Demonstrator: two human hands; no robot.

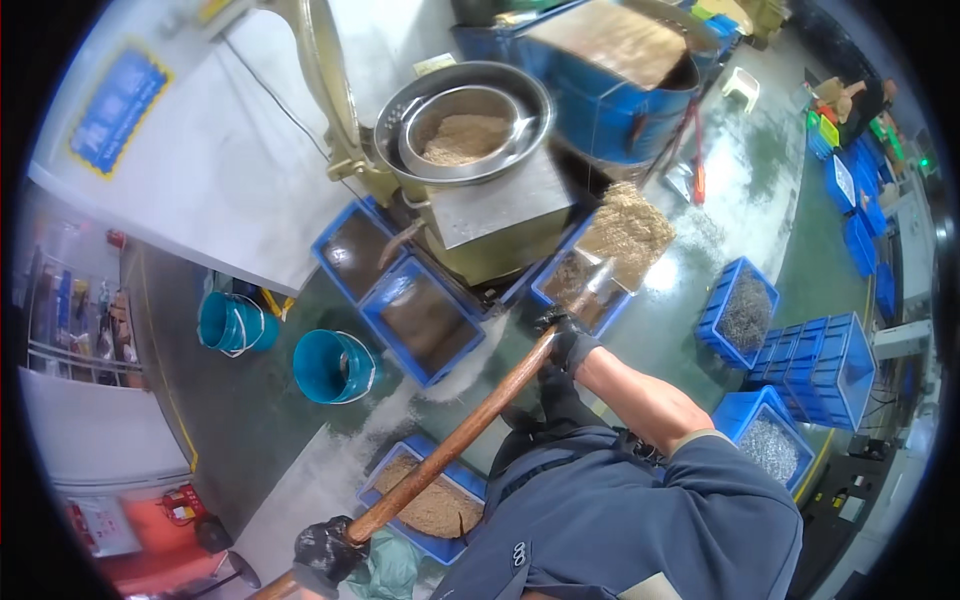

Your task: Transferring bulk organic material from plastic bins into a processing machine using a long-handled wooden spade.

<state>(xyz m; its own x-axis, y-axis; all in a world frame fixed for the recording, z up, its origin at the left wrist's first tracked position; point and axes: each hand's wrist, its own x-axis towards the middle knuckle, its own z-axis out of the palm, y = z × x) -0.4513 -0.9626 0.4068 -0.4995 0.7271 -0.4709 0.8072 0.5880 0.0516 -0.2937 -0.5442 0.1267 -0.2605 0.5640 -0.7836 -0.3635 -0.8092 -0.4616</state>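
Observation:
A long wooden-handled shovel (455, 445) runs slantwise across my front. My left hand (325, 553), in a black glove, is closed round the handle near its rear end at the lower left. Farther forward, my right hand (568, 335), also gloved in black, grips the handle close to the metal blade (598, 282). The blade is at a blue crate (612, 315) and a heap of tan, sawdust-like grains (628, 232). Just beyond, a machine (500, 215) carries a round metal bowl (385, 140) with similar grains inside.
Blue crates (425, 380) stand left of the machine, and teal buckets (325, 370) beside them. Another crate (478, 480) of grains lies under the handle. At right are crates of metal pieces (745, 312) and stacked crates (815, 370). A big blue drum (620, 125) stands behind; a person (868, 105) is far right.

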